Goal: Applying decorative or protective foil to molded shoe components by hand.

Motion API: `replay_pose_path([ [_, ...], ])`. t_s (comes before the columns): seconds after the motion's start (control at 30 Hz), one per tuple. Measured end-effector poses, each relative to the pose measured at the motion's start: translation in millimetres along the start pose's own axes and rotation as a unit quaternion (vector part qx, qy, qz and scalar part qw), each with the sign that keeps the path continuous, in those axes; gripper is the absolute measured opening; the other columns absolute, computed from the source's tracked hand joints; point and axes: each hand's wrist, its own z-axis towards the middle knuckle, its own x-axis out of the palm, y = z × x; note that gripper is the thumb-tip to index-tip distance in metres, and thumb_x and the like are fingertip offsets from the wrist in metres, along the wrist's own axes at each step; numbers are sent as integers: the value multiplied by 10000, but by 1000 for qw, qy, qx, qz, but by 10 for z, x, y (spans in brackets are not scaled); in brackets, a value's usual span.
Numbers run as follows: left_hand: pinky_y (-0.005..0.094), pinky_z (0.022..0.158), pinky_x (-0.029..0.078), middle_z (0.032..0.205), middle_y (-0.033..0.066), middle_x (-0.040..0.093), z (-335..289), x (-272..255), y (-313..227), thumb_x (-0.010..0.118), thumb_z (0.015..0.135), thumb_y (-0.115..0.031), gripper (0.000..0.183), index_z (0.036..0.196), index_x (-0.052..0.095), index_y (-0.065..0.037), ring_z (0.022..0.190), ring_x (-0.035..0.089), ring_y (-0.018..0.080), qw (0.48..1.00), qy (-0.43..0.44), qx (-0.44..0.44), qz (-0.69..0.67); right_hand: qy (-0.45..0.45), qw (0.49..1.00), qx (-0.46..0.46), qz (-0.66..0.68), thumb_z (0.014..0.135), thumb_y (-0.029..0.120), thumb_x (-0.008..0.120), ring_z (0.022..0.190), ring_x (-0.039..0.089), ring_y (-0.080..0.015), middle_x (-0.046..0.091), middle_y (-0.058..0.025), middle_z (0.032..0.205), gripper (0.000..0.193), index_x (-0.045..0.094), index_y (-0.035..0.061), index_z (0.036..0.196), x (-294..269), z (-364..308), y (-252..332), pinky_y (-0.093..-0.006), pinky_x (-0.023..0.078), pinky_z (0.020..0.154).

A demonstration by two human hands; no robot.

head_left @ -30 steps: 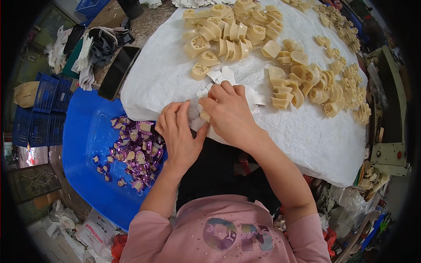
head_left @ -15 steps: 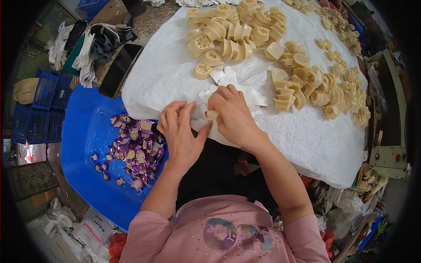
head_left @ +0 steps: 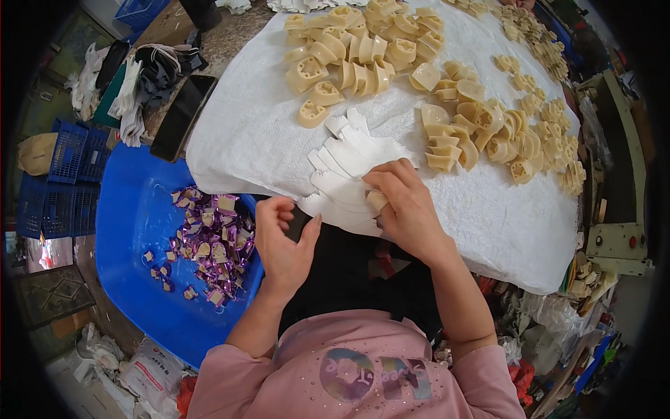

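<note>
A fan of thin white cut pieces [head_left: 347, 173] with notched edges lies overlapping at the near edge of a white woven sheet [head_left: 230, 133]. In my right hand [head_left: 410, 213] is a small beige heel-shaped block [head_left: 377, 201], gripped between thumb and fingers over the right side of the fan. My left hand [head_left: 285, 241] is by the fan's left corner, fingers half curled and thumb apart, with nothing seen in it. Beyond the white pieces, several beige blocks like shoe heels [head_left: 363, 52] lie heaped. Another cluster of beige heels [head_left: 481, 126] spreads to the right.
At my left stands a blue basin [head_left: 132, 230] holding shiny purple-covered heels [head_left: 213, 244]. A black phone [head_left: 183, 119] rests on the table beside the sheet. Gloves and cloths [head_left: 132, 98] lie at the far left, near stacked blue crates [head_left: 59, 174]. A machine [head_left: 618, 244] stands at the right.
My right hand has moved right with the beige heel, uncovering the white pieces, which now lie more evenly fanned. My left hand has drawn slightly down, away from the pieces. The view has shifted a little.
</note>
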Motion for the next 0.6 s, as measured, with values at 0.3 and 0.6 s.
replay_pose_path([
  [0.3, 310, 795, 508, 1032, 116, 609, -130, 115, 97, 591, 867, -24, 266, 1114, 508, 28, 912, 609, 153, 775, 71, -316, -542, -16, 998, -28, 50, 668, -65, 622, 920, 508, -320, 577, -123, 935, 291, 601, 11, 949, 173, -148, 8, -394, 456, 815],
  [0.6, 215, 696, 464, 857, 49, 646, 150, 36, -193, 630, 850, -21, 124, 955, 620, 42, 758, 575, 66, 872, 98, -226, -423, 26, 991, -48, -125, 693, 77, 628, 833, 537, -263, 570, -88, 835, 196, 611, 30, 883, -1, -7, 293, -365, 450, 738],
])
